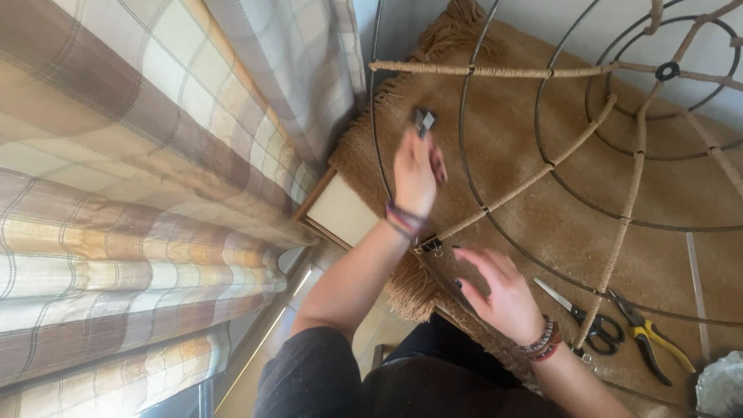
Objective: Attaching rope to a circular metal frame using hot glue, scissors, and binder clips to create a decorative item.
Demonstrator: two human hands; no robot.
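Now I am raising my left hand (416,172), pinching a small dark clip (423,120) above the wire frame (464,155) on the brown rug (534,209). My right hand (501,290) is hovering open, fingers spread, near the scissors (588,319) and yellow pliers (648,339).

Bright, warm daylight, strongest through the checked curtain (131,193) at left, which glows from behind. A glare strip runs along the floor (263,340) below it. Soft shadows under the hands. Left hand (416,172) smeared by motion blur; right hand (503,290) slightly soft. Rug (534,178) and wire frame (542,174) fairly sharp. Wide-angle bending at the edges.
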